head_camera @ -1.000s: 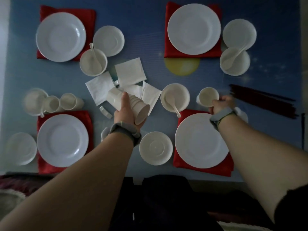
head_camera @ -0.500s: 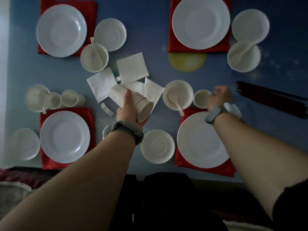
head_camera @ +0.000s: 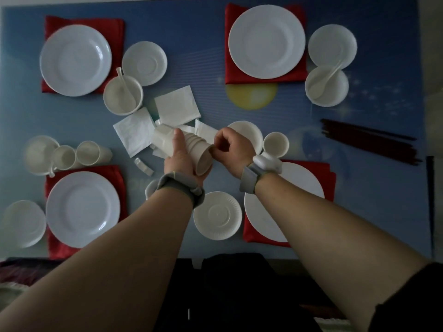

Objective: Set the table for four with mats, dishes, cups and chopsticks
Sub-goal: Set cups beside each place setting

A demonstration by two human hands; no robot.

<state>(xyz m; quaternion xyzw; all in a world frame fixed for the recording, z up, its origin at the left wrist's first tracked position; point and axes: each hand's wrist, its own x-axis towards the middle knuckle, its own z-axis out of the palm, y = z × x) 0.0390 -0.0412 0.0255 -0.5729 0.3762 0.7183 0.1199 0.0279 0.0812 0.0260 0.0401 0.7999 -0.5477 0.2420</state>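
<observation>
My left hand [head_camera: 180, 156] grips a stack of white paper cups [head_camera: 191, 149] held sideways above the middle of the table. My right hand [head_camera: 230, 149] pinches the rim of the outermost cup at the stack's open end. One single cup [head_camera: 275, 144] stands beside a bowl [head_camera: 249, 133] above the near right plate [head_camera: 299, 188]. Two more cups [head_camera: 76, 154] lie beside a bowl above the near left plate [head_camera: 82, 209]. Red mats [head_camera: 318, 173] lie under all the plates. Dark chopsticks [head_camera: 369, 142] lie in a bundle at the right.
White napkins [head_camera: 176, 106] lie loose at the table's centre. Saucers [head_camera: 217, 215] and bowls with spoons [head_camera: 123, 95] sit by the plates. A small chopstick rest [head_camera: 143, 164] lies left of my left wrist. The blue table's near edge [head_camera: 143, 256] runs just above my lap.
My right hand let go of the single cup beside the near right bowl and moved left to the stack, where it now pinches the outer cup's rim. The left hand held still.
</observation>
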